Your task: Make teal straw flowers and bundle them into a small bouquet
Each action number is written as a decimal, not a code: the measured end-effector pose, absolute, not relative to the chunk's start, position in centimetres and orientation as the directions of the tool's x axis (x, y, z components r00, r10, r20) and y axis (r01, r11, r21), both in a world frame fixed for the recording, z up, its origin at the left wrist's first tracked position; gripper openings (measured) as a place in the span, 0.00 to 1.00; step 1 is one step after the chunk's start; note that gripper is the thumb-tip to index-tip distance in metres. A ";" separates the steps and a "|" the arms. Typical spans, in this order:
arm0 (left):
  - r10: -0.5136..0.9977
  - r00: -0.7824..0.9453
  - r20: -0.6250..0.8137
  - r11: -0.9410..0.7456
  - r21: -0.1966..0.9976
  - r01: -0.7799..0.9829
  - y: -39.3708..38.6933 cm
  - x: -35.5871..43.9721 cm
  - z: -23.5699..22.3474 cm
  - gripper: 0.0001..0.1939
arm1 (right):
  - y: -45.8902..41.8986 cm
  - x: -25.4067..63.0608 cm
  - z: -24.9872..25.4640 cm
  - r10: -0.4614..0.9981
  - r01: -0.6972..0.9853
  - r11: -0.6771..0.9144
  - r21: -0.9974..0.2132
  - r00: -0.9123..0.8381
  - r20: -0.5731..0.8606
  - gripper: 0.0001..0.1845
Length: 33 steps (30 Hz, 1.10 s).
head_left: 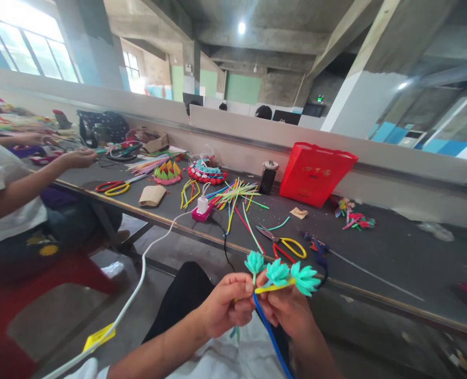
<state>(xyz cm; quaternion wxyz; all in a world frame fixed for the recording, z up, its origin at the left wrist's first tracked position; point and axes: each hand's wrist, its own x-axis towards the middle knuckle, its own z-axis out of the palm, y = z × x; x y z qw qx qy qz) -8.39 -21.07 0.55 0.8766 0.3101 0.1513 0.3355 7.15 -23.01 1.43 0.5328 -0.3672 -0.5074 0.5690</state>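
Both hands are held together over my lap, just in front of the table edge. My left hand (233, 297) pinches the stem of a turquoise pipe-cleaner flower (254, 261). Close beside it, my right hand (290, 305) has its fingers closed around the stems of two more turquoise flowers (304, 279). A yellow pipe cleaner (275, 288) runs across below these blooms. From between the hands a blue pipe cleaner (270, 331) hangs down to the right. Exactly which fingertips press on which stem is partly hidden.
Yellow-and-red scissors (282, 245) and a glue gun (318, 247) lie near the table edge. Behind them are loose pipe cleaners (237, 192), a red bag (316, 173) and a phone (268, 180). A white cable (142, 268) leads to a plugged-in charger (202, 205). Another person's arm (59, 166) reaches in at left.
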 end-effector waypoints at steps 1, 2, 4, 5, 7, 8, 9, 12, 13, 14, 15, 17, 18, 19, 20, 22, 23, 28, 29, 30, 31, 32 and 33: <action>0.663 0.746 -0.061 0.604 0.632 -0.485 -21.1 -8.5 0.6 0.15 | -23.1 7.2 1.5 0.976 -0.239 0.057 -0.969 -0.193 0.105 0.23; 0.645 0.761 -0.064 0.623 0.621 -0.476 -21.1 -8.5 0.6 0.15 | -23.2 7.2 1.6 0.969 -0.250 0.029 -0.968 -0.232 0.089 0.23; 0.610 0.789 -0.074 0.654 0.610 -0.448 -21.2 -8.6 0.7 0.14 | -23.4 7.4 1.7 0.958 -0.260 -0.012 -0.966 -0.280 0.064 0.24; 0.589 0.804 -0.077 0.665 0.611 -0.428 -21.2 -8.7 0.7 0.14 | -23.4 7.5 1.7 0.955 -0.263 -0.021 -0.965 -0.289 0.058 0.23; 0.545 0.834 -0.079 0.687 0.612 -0.391 -21.2 -8.8 0.8 0.13 | -23.3 7.7 1.6 0.950 -0.268 -0.032 -0.963 -0.307 0.054 0.21; 0.528 0.846 -0.078 0.696 0.610 -0.379 -21.2 -8.8 0.8 0.12 | -23.2 7.8 1.5 0.948 -0.272 -0.032 -0.962 -0.314 0.057 0.20; 0.521 0.850 -0.074 0.699 0.608 -0.376 -21.2 -8.7 0.8 0.12 | -23.0 7.9 1.4 0.947 -0.275 -0.029 -0.961 -0.316 0.062 0.19; 0.615 0.786 -0.068 0.639 0.626 -0.446 -21.3 -8.4 0.6 0.13 | -22.7 7.5 1.4 0.972 -0.314 -0.006 -0.949 -0.227 0.069 0.18; 0.677 0.733 -0.067 0.592 0.642 -0.488 -21.3 -8.3 0.6 0.15 | -22.8 7.2 1.4 0.984 -0.336 -0.001 -0.942 -0.166 0.059 0.18; 0.738 0.672 -0.063 0.536 0.660 -0.527 -21.3 -8.2 0.5 0.16 | -22.9 6.8 1.6 0.994 -0.361 0.006 -0.932 -0.097 0.044 0.17; 0.791 0.610 -0.057 0.479 0.678 -0.558 -21.4 -8.1 0.5 0.16 | -23.0 6.5 1.7 0.999 -0.385 0.013 -0.923 -0.031 0.027 0.16; 0.853 0.522 -0.030 0.384 0.714 -0.586 -21.4 -7.9 0.4 0.16 | -23.5 5.9 2.0 0.999 -0.424 0.020 -0.905 0.044 0.001 0.15; 0.863 0.504 -0.010 0.351 0.729 -0.588 -21.4 -7.8 0.4 0.16 | -23.6 5.8 2.0 0.999 -0.444 0.018 -0.896 0.049 -0.005 0.15; 0.862 0.507 0.008 0.336 0.740 -0.583 -21.4 -7.8 0.3 0.17 | -23.8 5.8 2.0 1.000 -0.464 0.008 -0.886 0.031 -0.007 0.15; 0.851 0.525 0.018 0.337 0.748 -0.572 -21.4 -7.8 0.2 0.16 | -23.9 5.9 1.9 1.000 -0.484 -0.007 -0.875 -0.004 -0.005 0.14; 0.811 0.585 0.012 0.380 0.749 -0.543 -21.4 -7.8 0.0 0.17 | -23.8 6.2 1.7 0.995 -0.517 -0.052 -0.854 -0.101 0.000 0.12; 0.795 0.606 0.003 0.402 0.746 -0.531 -21.4 -7.9 -0.1 0.17 | -23.7 6.5 1.5 0.988 -0.530 -0.076 -0.845 -0.151 0.006 0.11; 0.873 0.477 0.107 0.100 0.916 -0.389 -21.4 -8.4 0.2 0.16 | -23.3 7.0 1.6 0.976 -0.488 -0.154 -0.859 -0.209 -0.057 0.08; 0.880 0.444 0.168 -0.023 0.949 -0.314 -21.3 -8.6 0.4 0.16 | -23.4 7.0 1.8 0.980 -0.466 -0.156 -0.871 -0.184 -0.077 0.09; 0.879 0.419 0.227 -0.134 0.961 -0.241 -21.3 -8.8 0.6 0.15 | -23.4 6.9 1.9 0.984 -0.445 -0.153 -0.883 -0.154 -0.093 0.10; 0.871 0.406 0.277 -0.223 0.959 -0.177 -21.3 -9.0 0.8 0.15 | -23.6 6.9 2.1 0.986 -0.427 -0.150 -0.892 -0.125 -0.106 0.11; 0.857 0.404 0.321 -0.295 0.947 -0.127 -21.2 -9.2 1.0 0.14 | -23.7 6.8 2.2 0.988 -0.412 -0.151 -0.899 -0.102 -0.119 0.12; 0.839 0.415 0.352 -0.347 0.933 -0.091 -21.2 -9.3 1.1 0.14 | -23.8 6.8 2.2 0.987 -0.399 -0.158 -0.903 -0.086 -0.134 0.13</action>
